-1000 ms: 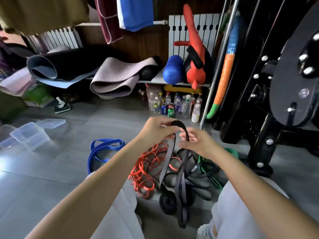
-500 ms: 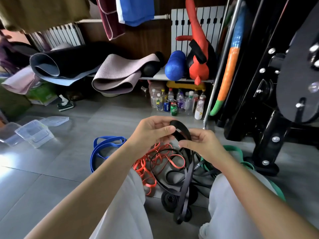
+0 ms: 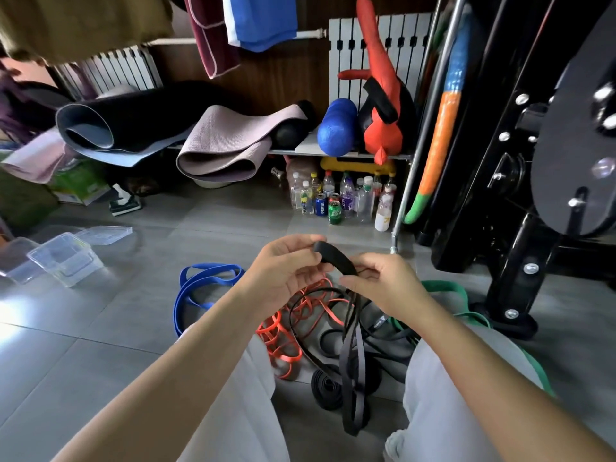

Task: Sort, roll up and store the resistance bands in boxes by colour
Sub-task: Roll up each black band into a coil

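Both your hands are holding the black band [image 3: 334,259], out in front of your knees.

Left hand [image 3: 286,270]: the fingers are curling round the band's folded top end, with the thumb pressing on it.

Right hand [image 3: 383,283]: thumb and forefinger are pinching the same band just below and to the right of the left hand's grip.

A short arc of band is bridging the two hands. The rest is hanging below the right hand as long loose strands, reaching down between your legs. A black roll [image 3: 328,390] is sitting on the floor beside those strands.

Under the hands, orange bands [image 3: 283,343] are lying in a tangle, touching more dark bands beneath the right wrist. A blue band [image 3: 200,281] is lying just left of the left forearm. A green band [image 3: 443,286] is lying to the right of the right hand and running past the right knee.

Clear boxes [image 3: 63,258] are standing well to the left of the left hand, with a lid [image 3: 103,232] just behind them.
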The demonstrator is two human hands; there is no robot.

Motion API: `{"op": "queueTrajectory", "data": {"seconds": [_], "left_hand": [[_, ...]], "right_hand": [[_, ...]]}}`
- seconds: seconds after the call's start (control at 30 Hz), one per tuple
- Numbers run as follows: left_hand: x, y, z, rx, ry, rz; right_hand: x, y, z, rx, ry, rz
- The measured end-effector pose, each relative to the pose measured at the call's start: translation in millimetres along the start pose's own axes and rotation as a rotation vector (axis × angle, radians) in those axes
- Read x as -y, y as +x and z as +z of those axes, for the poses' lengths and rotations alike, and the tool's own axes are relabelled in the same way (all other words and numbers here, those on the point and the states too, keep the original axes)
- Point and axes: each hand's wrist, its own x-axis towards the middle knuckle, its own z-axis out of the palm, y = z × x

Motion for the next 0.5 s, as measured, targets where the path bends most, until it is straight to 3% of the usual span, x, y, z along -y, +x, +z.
{"op": "queueTrajectory", "data": {"seconds": [0.07,0.17,0.2,0.27,0.33,0.5], "left_hand": [[-2,-2,-4,-0.024,0.310,0.007],[-4,-4,-7,-0.091,1.264,0.236],[-4,-4,-6,-0.066,1.446,0.340],[-2,-4,-1,0.057,1.588,0.407],[1,0,3,0.157,1.662,0.333],[9,7,0,0.061,1.537,0.310]], "right_hand": [[3,0,-5,-0.009,-0.089,-0.037],[6,1,-6,0.101,-0.435,-0.063],[7,2,-5,0.144,-0.542,-0.068],[9,4,-2,0.177,-0.624,-0.074],[11,4,-2,0.177,-0.609,-0.082],[12,2,-9,0.140,-0.374,-0.137]]}}
